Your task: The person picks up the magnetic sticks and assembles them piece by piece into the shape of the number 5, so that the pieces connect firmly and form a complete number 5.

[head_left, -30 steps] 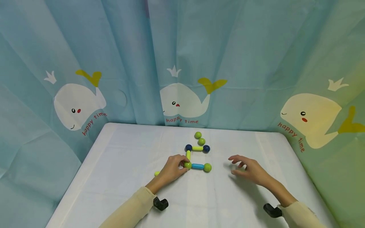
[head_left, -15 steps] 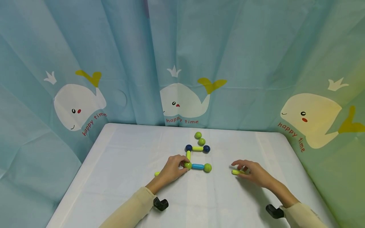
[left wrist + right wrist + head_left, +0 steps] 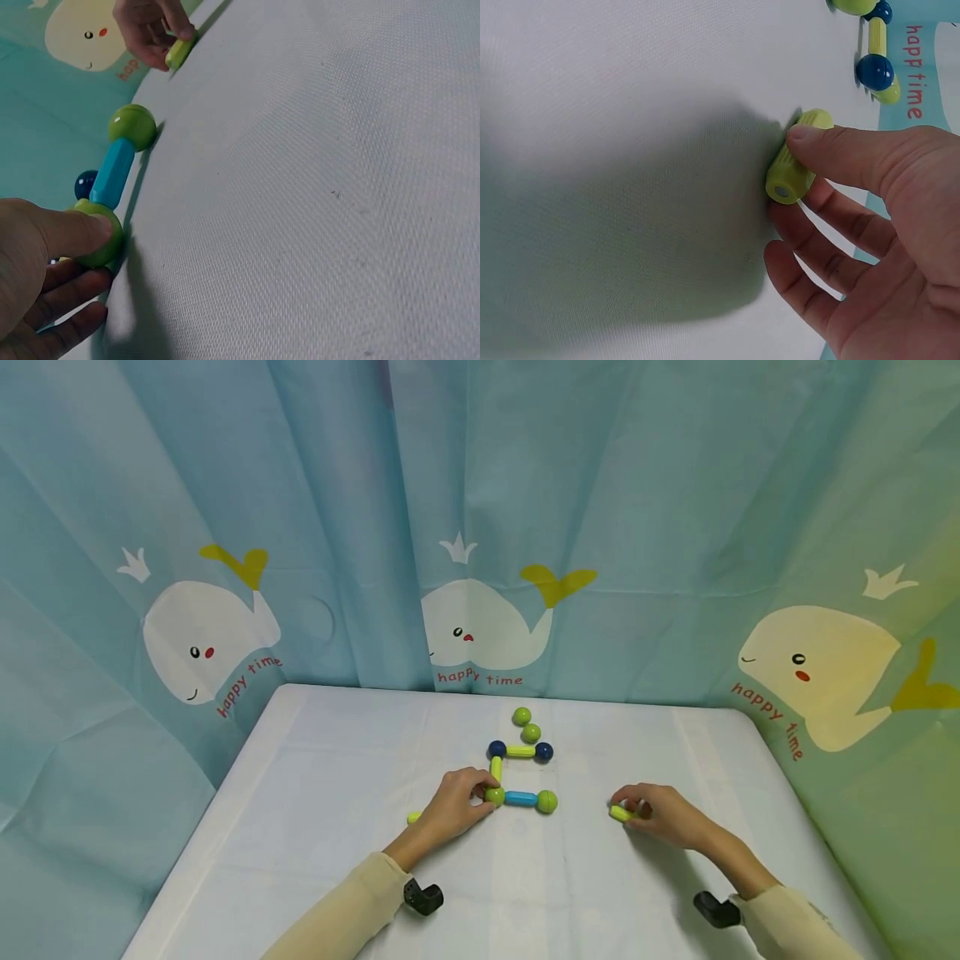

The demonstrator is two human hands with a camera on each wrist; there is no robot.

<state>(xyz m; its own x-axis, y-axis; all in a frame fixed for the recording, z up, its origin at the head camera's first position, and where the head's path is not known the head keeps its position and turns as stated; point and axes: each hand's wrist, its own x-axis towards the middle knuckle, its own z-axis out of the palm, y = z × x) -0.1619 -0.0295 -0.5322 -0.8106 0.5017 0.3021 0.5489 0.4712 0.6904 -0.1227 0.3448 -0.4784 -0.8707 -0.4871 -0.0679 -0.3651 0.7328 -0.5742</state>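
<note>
My left hand [image 3: 450, 802] pinches a green ball [image 3: 103, 244] at the lower left corner of a magnetic ball-and-rod shape on the table. From that ball a blue rod [image 3: 521, 798] runs right to another green ball [image 3: 547, 802]. A yellow-green rod [image 3: 496, 768] leads away to a navy ball [image 3: 497, 749]; a second such rod [image 3: 521, 751] joins it to another navy ball [image 3: 543, 752]. Off to the right, my right hand [image 3: 667, 816] holds a loose yellow-green magnetic rod [image 3: 799, 159] between thumb and fingers, at the tabletop. A round metal spot shows in its near end.
Two loose green balls [image 3: 531, 732] lie just beyond the shape. The end of another yellow-green piece [image 3: 413, 817] peeks out beside my left wrist. A whale-print curtain [image 3: 637, 527] hangs behind the white table [image 3: 337, 727].
My right hand came down on the yellow-green rod, which its fingers hid at first, and has closed thumb and fingers on it. The left hand and the joined shape stay put.
</note>
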